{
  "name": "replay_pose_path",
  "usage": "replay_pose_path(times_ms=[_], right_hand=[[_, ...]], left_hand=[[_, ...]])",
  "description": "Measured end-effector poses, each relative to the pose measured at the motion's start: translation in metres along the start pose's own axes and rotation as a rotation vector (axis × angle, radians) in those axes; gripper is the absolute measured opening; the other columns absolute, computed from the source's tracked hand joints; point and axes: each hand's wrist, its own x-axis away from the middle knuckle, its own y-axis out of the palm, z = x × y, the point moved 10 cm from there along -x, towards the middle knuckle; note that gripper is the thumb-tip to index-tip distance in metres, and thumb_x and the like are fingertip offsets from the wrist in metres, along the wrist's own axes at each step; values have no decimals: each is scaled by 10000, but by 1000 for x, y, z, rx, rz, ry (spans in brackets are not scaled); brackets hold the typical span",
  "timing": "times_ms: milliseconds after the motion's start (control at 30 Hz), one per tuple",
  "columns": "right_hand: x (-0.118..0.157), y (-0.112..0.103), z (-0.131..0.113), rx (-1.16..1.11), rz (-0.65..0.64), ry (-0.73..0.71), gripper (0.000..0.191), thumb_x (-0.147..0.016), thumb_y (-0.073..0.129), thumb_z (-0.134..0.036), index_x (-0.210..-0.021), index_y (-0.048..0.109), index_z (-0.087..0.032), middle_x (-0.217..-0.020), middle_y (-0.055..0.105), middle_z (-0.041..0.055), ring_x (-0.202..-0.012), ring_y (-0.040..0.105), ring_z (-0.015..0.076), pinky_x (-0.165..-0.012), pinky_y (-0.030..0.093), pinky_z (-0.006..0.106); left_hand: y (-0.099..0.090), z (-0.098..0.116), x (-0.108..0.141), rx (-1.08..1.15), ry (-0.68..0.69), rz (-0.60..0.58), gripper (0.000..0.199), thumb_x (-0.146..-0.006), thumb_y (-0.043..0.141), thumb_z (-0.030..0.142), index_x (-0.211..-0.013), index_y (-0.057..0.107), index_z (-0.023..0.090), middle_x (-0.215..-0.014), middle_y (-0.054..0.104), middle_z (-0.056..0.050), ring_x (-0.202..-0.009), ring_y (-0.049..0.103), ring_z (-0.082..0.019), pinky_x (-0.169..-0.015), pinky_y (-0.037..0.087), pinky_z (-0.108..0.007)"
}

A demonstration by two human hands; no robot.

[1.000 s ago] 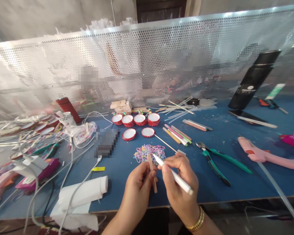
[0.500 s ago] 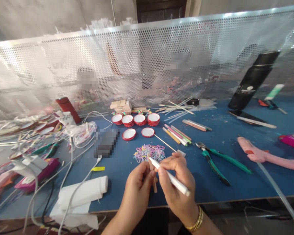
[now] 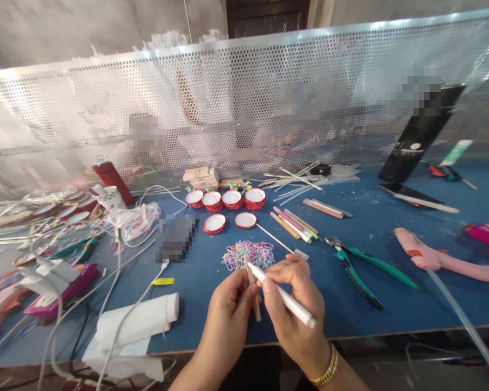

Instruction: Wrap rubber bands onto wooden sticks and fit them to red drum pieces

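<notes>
A thin wooden stick (image 3: 257,311) is pinched between the thumb and fingers of my left hand (image 3: 229,305), near the table's front edge. My right hand (image 3: 299,309), with a gold bracelet at the wrist, grips a white pen (image 3: 291,303) whose tip meets or nearly meets the stick's upper end. Just beyond both hands lies a heap of pastel rubber bands (image 3: 248,253). Behind the heap are two red-rimmed white lids (image 3: 245,220), with stacks of similar lids (image 3: 233,199) farther back.
Green-handled pliers (image 3: 358,271) and a pink glue gun (image 3: 444,258) lie to the right. Coloured sticks (image 3: 294,224) rest right of centre. A black bottle (image 3: 419,141) leans by a perforated metal screen (image 3: 212,119). Cables, a white roll (image 3: 138,319) and a phone (image 3: 177,239) are left.
</notes>
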Motion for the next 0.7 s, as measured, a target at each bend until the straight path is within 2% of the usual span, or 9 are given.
replay_pose_path(times_ms=[300,533,700], right_hand=[[1,-5,3,20,49,16,95,-926,567,-138,-893,562,-228,-772,681,-35,-709,652,159,-1020,366,469],[-1,0,0,6,7,0,94,-927,558,-145,-895,565,-233,-729,679,-45,-700,662,164,-1028,365,465],[1,-5,3,30,52,18,90,-933,562,-152,-902,563,-236,-769,686,-24,-712,651,171,-1009,381,473]], left_hand=[[-1,-3,-1,-43,2,-7,270,-963,565,400,-807,612,185,-687,551,13,-638,487,-145,-605,398,-233],[-1,-1,0,-11,5,1,309,-959,573,418,-750,573,190,-646,524,25,-594,477,-137,-588,389,-234],[-1,-3,-1,-21,-2,-8,285,-960,571,421,-802,614,187,-665,545,16,-623,481,-144,-589,392,-229]])
